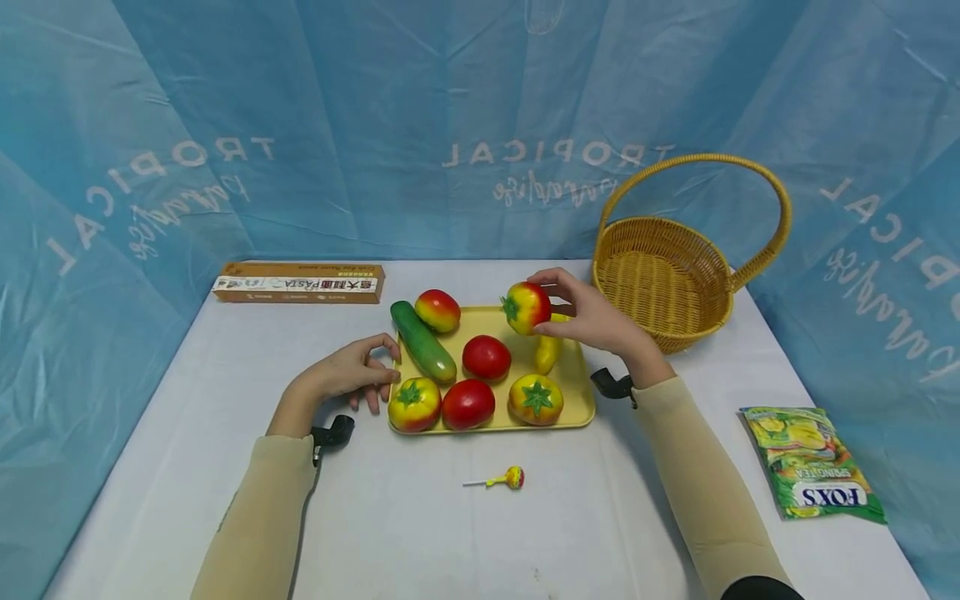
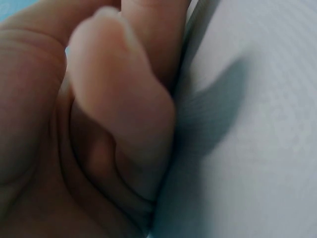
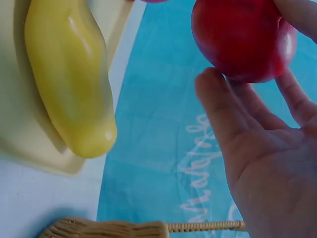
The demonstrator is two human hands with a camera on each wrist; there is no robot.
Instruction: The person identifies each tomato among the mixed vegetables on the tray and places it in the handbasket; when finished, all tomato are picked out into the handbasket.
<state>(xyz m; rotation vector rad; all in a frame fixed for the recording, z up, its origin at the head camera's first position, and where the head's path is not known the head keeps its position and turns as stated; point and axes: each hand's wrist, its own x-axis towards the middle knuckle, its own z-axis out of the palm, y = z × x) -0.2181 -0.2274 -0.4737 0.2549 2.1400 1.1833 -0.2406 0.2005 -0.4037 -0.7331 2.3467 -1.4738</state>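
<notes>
My right hand (image 1: 588,315) grips a red and yellow tomato (image 1: 527,307) with a green leafy top, held over the back right of the yellow tray (image 1: 573,408). Its red underside shows between thumb and fingers in the right wrist view. Below that hand lies a yellow banana-shaped fruit (image 3: 69,79), partly covered in the head view. My left hand (image 1: 348,371) holds the tray's left rim with thumb and fingertips; its curled fingers fill the left wrist view. On the tray are a cucumber (image 1: 423,343), a mango (image 1: 438,311), red round fruits (image 1: 487,357) and other yellow-red tomatoes (image 1: 536,400).
A wicker basket (image 1: 600,271) with a tall handle stands at the back right, close to my right forearm. A pasta box (image 1: 298,283) lies at the back left. In front of the tray is a lollipop (image 1: 513,477); a green candy bag (image 1: 813,462) lies far right.
</notes>
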